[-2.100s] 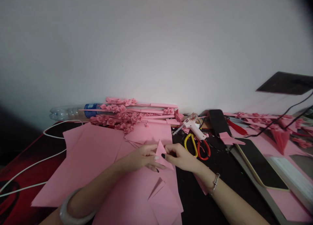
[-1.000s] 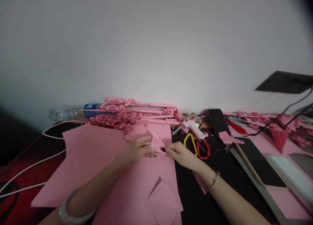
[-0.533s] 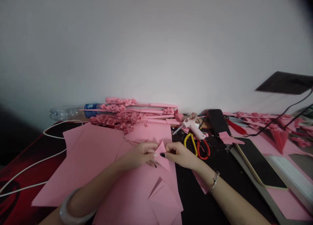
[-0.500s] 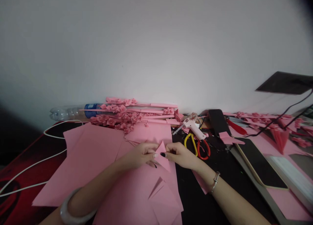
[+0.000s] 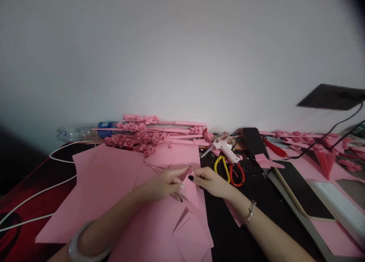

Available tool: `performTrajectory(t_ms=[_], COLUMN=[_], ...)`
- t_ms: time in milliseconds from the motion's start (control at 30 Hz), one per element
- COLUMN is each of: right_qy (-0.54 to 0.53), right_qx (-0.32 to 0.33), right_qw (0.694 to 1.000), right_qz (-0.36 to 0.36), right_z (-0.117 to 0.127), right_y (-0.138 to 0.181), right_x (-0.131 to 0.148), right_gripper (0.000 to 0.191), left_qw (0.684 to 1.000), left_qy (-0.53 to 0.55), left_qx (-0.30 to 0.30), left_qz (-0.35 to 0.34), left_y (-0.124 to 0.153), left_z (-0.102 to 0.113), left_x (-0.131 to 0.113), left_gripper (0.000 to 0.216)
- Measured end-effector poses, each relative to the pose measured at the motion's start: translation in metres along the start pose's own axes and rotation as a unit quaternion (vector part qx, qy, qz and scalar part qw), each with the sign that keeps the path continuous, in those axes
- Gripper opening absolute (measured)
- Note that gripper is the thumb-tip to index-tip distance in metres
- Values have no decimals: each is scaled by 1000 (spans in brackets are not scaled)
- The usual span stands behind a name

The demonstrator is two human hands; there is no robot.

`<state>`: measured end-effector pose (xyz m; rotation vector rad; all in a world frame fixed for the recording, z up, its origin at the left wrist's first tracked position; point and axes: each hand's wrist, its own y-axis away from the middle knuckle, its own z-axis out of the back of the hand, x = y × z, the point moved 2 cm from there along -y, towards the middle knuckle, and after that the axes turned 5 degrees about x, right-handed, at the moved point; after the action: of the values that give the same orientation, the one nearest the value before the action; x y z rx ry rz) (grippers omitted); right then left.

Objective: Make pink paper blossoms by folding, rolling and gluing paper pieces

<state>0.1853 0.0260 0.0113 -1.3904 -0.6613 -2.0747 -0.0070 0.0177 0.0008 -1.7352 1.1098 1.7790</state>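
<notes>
Both of my hands meet over a small folded piece of pink paper at the middle of the desk. My left hand pinches its left side, index finger stretched along the top edge. My right hand, with dark nails and a silver bracelet on the wrist, pinches its right corner. The piece lies low over a stack of pink paper sheets.
Scissors with yellow and red handles and a white glue gun lie just right of my hands. Pink paper flowers on sticks and a plastic bottle line the wall. A white cable runs left; a phone lies right.
The small pink piece, held up as a pointed triangle half a second ago, is now lowered and flatter against the sheets. My left index finger has stretched out over it.
</notes>
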Motion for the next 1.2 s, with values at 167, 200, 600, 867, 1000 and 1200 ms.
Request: performTrajectory(t_ms=[167, 200, 600, 867, 1000, 1200], right_qy=[-10, -16, -74, -85, -109, -168], right_qx=[-20, -25, -33, -157, -182, -175], right_qw=[1000, 1000, 997, 984, 977, 970], right_qz=[-2, -1, 11, 6, 0, 7], right_z=[1, 1, 4, 8, 9, 8], right_y=[-1, -2, -2, -4, -4, -3], right_x=[-1, -1, -13, -9, -9, -9], right_gripper=[45, 43, 57, 58, 56, 49], left_qw=[1000, 1000, 999, 995, 990, 983], left_qy=[-3, -8, 1, 94, 143, 178], left_qx=[19, 23, 21, -31, -22, -28], left_qz=[-2, -2, 25, 3, -3, -19], left_y=[0, 1, 3, -3, -2, -3], left_z=[1, 1, -3, 1, 1, -1], left_x=[3, 3, -3, -4, -3, 1], left_gripper=[70, 69, 69, 63, 52, 42])
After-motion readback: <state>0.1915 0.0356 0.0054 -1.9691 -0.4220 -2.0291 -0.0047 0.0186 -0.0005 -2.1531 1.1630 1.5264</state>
